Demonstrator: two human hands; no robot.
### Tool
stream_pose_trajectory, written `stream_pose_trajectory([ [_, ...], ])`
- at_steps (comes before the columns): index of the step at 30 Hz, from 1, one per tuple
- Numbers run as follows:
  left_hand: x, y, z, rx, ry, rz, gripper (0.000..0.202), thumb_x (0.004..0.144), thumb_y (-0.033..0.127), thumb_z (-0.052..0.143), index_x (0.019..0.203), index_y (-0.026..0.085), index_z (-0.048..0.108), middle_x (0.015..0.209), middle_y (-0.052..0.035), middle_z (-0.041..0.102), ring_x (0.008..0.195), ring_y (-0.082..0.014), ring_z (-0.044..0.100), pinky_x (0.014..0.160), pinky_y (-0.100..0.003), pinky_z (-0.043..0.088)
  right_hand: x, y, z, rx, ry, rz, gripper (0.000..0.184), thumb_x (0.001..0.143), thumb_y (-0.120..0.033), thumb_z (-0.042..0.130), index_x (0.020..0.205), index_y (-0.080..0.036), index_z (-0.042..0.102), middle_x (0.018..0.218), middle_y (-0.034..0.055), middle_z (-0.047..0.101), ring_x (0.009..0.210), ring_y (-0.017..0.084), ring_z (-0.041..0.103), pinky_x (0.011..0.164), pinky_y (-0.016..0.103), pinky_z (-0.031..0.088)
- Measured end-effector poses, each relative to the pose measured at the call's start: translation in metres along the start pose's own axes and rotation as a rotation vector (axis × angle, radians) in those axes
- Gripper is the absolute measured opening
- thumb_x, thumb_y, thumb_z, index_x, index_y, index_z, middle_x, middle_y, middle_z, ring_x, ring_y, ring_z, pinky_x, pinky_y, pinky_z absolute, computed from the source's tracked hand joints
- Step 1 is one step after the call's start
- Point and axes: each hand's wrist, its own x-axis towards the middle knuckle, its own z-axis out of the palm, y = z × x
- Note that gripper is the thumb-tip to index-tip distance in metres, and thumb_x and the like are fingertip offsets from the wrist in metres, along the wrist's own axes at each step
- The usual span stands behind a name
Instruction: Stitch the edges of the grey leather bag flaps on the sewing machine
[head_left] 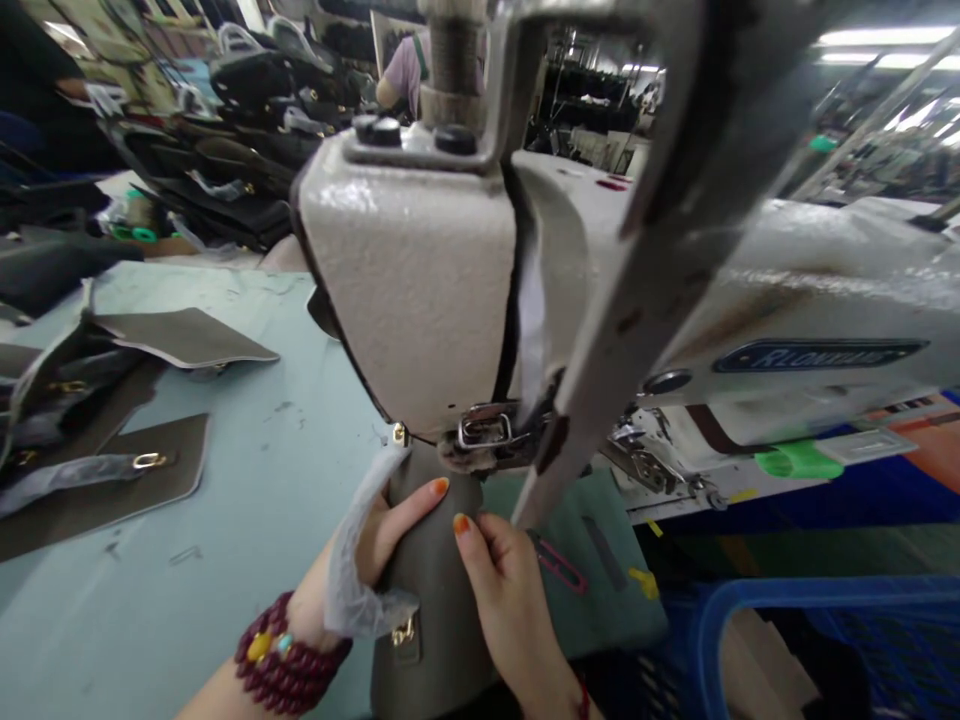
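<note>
A grey leather bag piece with gold hardware lies under the head of a cream industrial sewing machine. My left hand, with a dark red bead bracelet at the wrist, presses on the piece's left side; a strap wrapped in clear plastic drapes over that hand. My right hand pinches the piece's right side, thumb on top. Both thumbs point toward the presser foot.
Several grey cut leather panels with gold rings lie on the pale green table at left. A blue plastic crate stands at lower right. Dark bags are piled behind, and another person works in the background.
</note>
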Motion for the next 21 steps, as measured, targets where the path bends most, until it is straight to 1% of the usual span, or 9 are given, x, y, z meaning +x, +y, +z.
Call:
stream_pose_trajectory([
  [3, 0.013, 0.012, 0.003, -0.048, -0.028, -0.017, 0.044, 0.081, 0.050, 0.067, 0.117, 0.026, 0.070, 0.118, -0.0109, 0.070, 0.114, -0.0369, 0.064, 0.101, -0.051, 0.052, 0.008, -0.003, 0.001, -0.007, 0.004, -0.011, 0.039, 0.094, -0.044, 0.043, 0.065, -0.018, 0.045, 0.061, -0.0017, 0.042, 0.060, 0.012, 0.037, 0.055, 0.023, 0.029],
  [6, 0.024, 0.026, 0.002, -0.018, -0.008, 0.048, 0.041, 0.078, 0.051, 0.068, 0.111, 0.027, 0.073, 0.118, -0.0113, 0.069, 0.121, -0.0377, 0.059, 0.104, -0.052, 0.048, 0.015, -0.003, 0.004, -0.031, 0.027, -0.029, 0.041, 0.094, -0.046, 0.042, 0.065, -0.018, 0.045, 0.062, -0.0013, 0.041, 0.061, 0.012, 0.037, 0.056, 0.024, 0.029],
  [8, 0.029, 0.036, -0.001, 0.020, 0.016, 0.094, 0.042, 0.076, 0.053, 0.068, 0.108, 0.027, 0.074, 0.121, -0.0123, 0.066, 0.126, -0.0391, 0.053, 0.106, -0.054, 0.045, 0.018, -0.001, 0.006, -0.031, 0.038, -0.034, 0.042, 0.094, -0.047, 0.043, 0.066, -0.017, 0.047, 0.064, -0.0002, 0.045, 0.062, 0.013, 0.039, 0.057, 0.025, 0.030],
  [10, 0.033, 0.045, -0.006, 0.052, 0.024, 0.144, 0.041, 0.075, 0.055, 0.067, 0.103, 0.026, 0.076, 0.120, -0.0129, 0.067, 0.127, -0.0400, 0.051, 0.105, -0.054, 0.046, 0.020, 0.000, 0.010, -0.019, 0.035, -0.026, 0.043, 0.095, -0.048, 0.042, 0.068, -0.016, 0.050, 0.065, 0.0007, 0.048, 0.063, 0.013, 0.041, 0.058, 0.025, 0.030],
  [13, 0.038, 0.055, -0.015, 0.052, -0.068, 0.173, 0.037, 0.073, 0.054, 0.068, 0.094, 0.026, 0.078, 0.110, -0.0128, 0.070, 0.120, -0.0387, 0.057, 0.101, -0.052, 0.050, 0.021, 0.000, 0.012, -0.017, 0.023, -0.030, 0.043, 0.096, -0.047, 0.042, 0.068, -0.015, 0.051, 0.064, -0.0002, 0.047, 0.062, 0.012, 0.039, 0.057, 0.025, 0.029],
  [15, 0.040, 0.058, -0.018, 0.047, -0.105, 0.160, 0.035, 0.072, 0.053, 0.068, 0.091, 0.026, 0.078, 0.107, -0.0128, 0.071, 0.116, -0.0377, 0.060, 0.099, -0.050, 0.051, 0.022, -0.001, 0.011, -0.020, 0.007, -0.055, 0.043, 0.097, -0.045, 0.043, 0.066, -0.016, 0.049, 0.061, -0.0017, 0.043, 0.060, 0.011, 0.037, 0.056, 0.024, 0.028],
  [17, 0.042, 0.057, -0.018, 0.047, -0.085, 0.155, 0.035, 0.071, 0.054, 0.070, 0.089, 0.026, 0.078, 0.107, -0.0127, 0.072, 0.115, -0.0375, 0.061, 0.099, -0.049, 0.052, 0.024, -0.002, 0.006, -0.014, -0.021, -0.077, 0.043, 0.097, -0.045, 0.045, 0.065, -0.016, 0.048, 0.060, -0.0027, 0.041, 0.058, 0.010, 0.035, 0.053, 0.023, 0.027],
  [19, 0.042, 0.053, -0.016, 0.034, -0.083, 0.160, 0.036, 0.068, 0.055, 0.071, 0.090, 0.027, 0.078, 0.108, -0.0121, 0.072, 0.113, -0.0373, 0.062, 0.096, -0.048, 0.054, 0.028, -0.003, -0.001, 0.021, -0.033, -0.058, 0.044, 0.096, -0.049, 0.047, 0.065, -0.017, 0.049, 0.058, -0.0030, 0.041, 0.054, 0.009, 0.037, 0.049, 0.021, 0.028],
  [21, 0.041, 0.048, -0.014, 0.006, -0.108, 0.155, 0.037, 0.068, 0.055, 0.072, 0.091, 0.027, 0.078, 0.105, -0.0114, 0.073, 0.108, -0.0364, 0.065, 0.090, -0.046, 0.057, 0.032, -0.003, -0.007, 0.046, -0.009, -0.022, 0.047, 0.094, -0.054, 0.048, 0.065, -0.017, 0.050, 0.056, -0.0024, 0.044, 0.050, 0.010, 0.043, 0.044, 0.020, 0.030],
])
